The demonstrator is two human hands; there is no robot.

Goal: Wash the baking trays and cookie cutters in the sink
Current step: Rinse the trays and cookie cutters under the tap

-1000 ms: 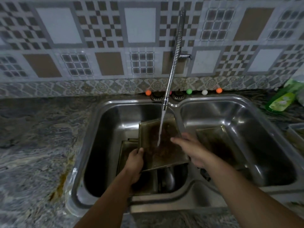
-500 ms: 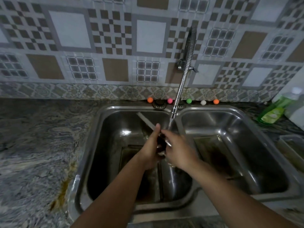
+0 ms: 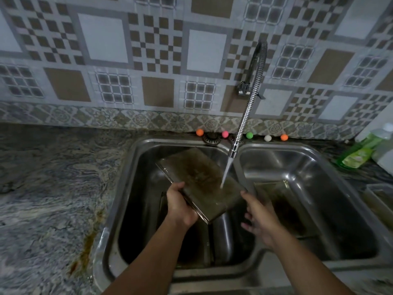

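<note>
A dark, stained baking tray (image 3: 200, 179) is tilted over the left basin of the steel double sink (image 3: 127, 188), its flat underside up. Water from the flexible tap (image 3: 244, 124) strikes its right part. My left hand (image 3: 180, 205) grips the tray's near left edge, thumb on top. My right hand (image 3: 259, 216) is at the tray's near right corner, its thumb against the corner and its fingers spread and relaxed below. Another dirty tray (image 3: 278, 201) lies in the right basin. More trays (image 3: 204, 237) sit low in the left basin, partly hidden.
A green dish soap bottle (image 3: 359, 152) lies on the counter at the right. A tray or container (image 3: 380, 199) sits at the right edge. Small coloured balls (image 3: 249, 135) line the sink's back rim. Marbled counter (image 3: 53, 188) stretches to the left.
The tray went from flat under the water to edge-on between both hands, and is now turned flat again, angled to the left. My right hand has dropped to its near right corner.
</note>
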